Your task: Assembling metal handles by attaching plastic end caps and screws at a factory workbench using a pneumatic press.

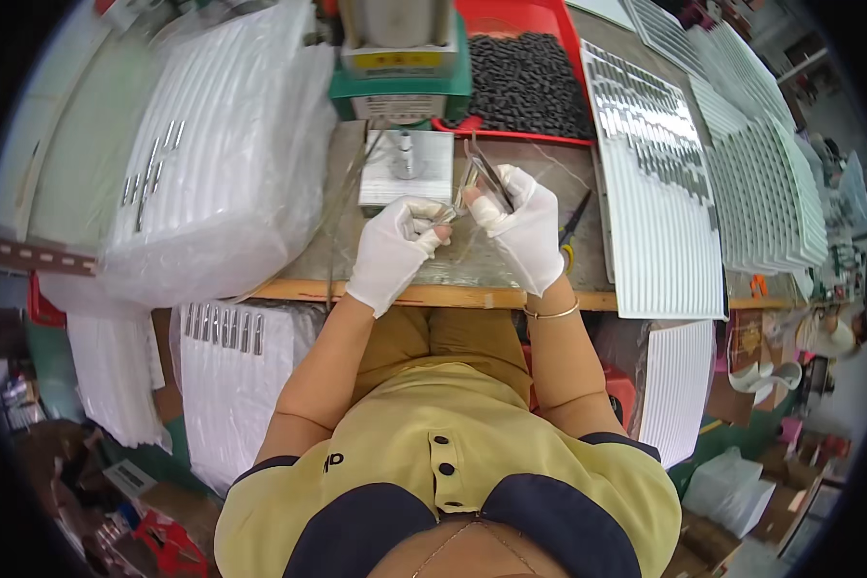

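Observation:
My left hand (395, 249), in a white glove with bare fingertips, pinches a small shiny metal piece (445, 216) above the workbench. My right hand (525, 229), gloved the same way, is closed around a pair of metal tweezers (489, 173), their tips pointing away from me. The two hands almost meet, and the fingers partly hide the metal piece. Just beyond my left hand is a silvery metal block (380, 173) with an upright peg (406, 154) on it. Behind that block stands a green press-like machine (352, 96).
A red tray (576, 67) of small black parts lies at the back. Scissors (568, 255) rest right of my right hand. Further right, a white ridged tray (660, 260) carries rows of metal pieces. Plastic-wrapped white trays (231, 125) are stacked left. The bench's wooden edge (453, 297) runs before me.

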Motion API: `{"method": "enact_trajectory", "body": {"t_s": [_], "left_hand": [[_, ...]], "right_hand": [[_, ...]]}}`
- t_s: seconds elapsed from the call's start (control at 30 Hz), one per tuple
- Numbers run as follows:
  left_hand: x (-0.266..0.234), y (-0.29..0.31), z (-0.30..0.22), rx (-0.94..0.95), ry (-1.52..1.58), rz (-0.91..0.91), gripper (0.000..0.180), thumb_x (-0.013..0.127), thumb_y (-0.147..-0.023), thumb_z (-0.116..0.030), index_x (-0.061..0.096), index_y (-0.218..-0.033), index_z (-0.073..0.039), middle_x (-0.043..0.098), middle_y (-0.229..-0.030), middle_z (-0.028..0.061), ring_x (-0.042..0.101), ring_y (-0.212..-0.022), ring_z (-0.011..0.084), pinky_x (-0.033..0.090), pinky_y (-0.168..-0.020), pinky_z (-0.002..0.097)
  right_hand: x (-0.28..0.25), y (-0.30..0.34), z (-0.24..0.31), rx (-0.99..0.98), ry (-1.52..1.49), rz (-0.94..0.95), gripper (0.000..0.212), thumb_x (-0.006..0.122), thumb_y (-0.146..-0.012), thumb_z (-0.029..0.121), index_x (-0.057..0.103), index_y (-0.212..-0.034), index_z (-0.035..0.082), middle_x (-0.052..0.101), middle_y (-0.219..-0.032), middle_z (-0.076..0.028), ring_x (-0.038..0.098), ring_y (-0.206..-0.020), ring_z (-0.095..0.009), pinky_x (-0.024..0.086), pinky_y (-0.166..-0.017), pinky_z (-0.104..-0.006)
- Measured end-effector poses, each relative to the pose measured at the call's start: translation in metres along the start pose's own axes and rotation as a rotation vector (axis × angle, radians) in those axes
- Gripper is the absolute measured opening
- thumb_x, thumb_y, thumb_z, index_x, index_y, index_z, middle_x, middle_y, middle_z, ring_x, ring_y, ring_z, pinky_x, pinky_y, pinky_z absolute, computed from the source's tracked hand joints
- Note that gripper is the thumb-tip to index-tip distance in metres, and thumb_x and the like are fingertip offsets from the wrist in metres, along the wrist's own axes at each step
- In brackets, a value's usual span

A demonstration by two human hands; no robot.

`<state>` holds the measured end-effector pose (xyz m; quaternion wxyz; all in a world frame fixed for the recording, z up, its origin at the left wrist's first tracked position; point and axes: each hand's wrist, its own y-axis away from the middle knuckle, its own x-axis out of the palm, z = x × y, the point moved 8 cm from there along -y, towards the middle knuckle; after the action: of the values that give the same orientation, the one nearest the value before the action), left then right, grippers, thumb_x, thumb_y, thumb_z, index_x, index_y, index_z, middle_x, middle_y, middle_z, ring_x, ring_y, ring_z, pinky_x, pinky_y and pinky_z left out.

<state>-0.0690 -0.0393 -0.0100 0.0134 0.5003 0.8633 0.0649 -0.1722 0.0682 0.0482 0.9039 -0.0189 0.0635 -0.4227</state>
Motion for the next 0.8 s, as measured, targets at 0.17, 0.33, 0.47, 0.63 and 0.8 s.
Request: {"method": "enact_trajectory", "body": {"t_s": [0.17, 0.33, 0.47, 0.63, 0.8], "left_hand": [[-0.019, -0.006, 0.003, -0.004, 0.276, 0.065, 0.021, 0.066, -0.084, -0.004, 0.056, -0.103, 0.000, 0.062, -0.090, 0.0039, 0.060, -0.074, 0.0101, 0.046, -0.057, 0.0211], [-0.022, -0.011, 0.001, -0.067, 0.161, 0.042, 0.028, 0.070, -0.081, -0.008, 0.055, -0.104, 0.001, 0.062, -0.091, 0.0054, 0.061, -0.077, 0.0108, 0.047, -0.060, 0.0228], [-0.048, -0.024, -0.014, 0.259, -0.447, -0.194, 0.043, 0.076, -0.075, -0.018, 0.055, -0.109, -0.001, 0.065, -0.098, 0.0067, 0.060, -0.078, 0.0100, 0.049, -0.066, 0.0244], [-0.064, -0.075, -0.041, 0.454, -0.858, -0.284, 0.036, 0.071, -0.076, -0.019, 0.058, -0.108, -0.008, 0.063, -0.098, 0.0140, 0.061, -0.087, 0.0302, 0.049, -0.078, 0.0357], [-0.102, -0.062, -0.043, 0.244, -0.724, -0.380, 0.025, 0.061, -0.084, -0.018, 0.053, -0.106, -0.008, 0.065, -0.087, 0.0164, 0.064, -0.083, 0.0326, 0.050, -0.073, 0.0408]], "right_hand": [[0.031, -0.002, -0.003, -0.026, -0.083, 0.009, 0.016, 0.068, -0.081, 0.008, 0.063, -0.093, -0.001, 0.059, -0.077, 0.004, 0.050, -0.069, -0.003, 0.042, -0.061, -0.0192], [0.039, 0.000, -0.011, 0.056, -0.092, 0.044, 0.016, 0.069, -0.081, 0.008, 0.063, -0.092, -0.002, 0.060, -0.078, 0.003, 0.050, -0.069, -0.003, 0.042, -0.062, -0.0188], [0.041, -0.020, -0.035, 0.079, -0.011, 0.085, 0.016, 0.070, -0.079, 0.007, 0.063, -0.090, -0.001, 0.060, -0.077, 0.004, 0.050, -0.068, -0.003, 0.041, -0.061, -0.0180], [0.049, -0.067, -0.055, 0.027, -0.156, 0.025, 0.020, 0.069, -0.079, 0.006, 0.065, -0.097, -0.001, 0.064, -0.081, 0.001, 0.052, -0.068, -0.004, 0.043, -0.063, -0.0194], [0.069, -0.079, -0.067, 0.076, -0.015, 0.045, 0.027, 0.071, -0.078, 0.007, 0.065, -0.103, -0.002, 0.067, -0.084, -0.004, 0.059, -0.072, -0.007, 0.048, -0.068, -0.0221]]}}
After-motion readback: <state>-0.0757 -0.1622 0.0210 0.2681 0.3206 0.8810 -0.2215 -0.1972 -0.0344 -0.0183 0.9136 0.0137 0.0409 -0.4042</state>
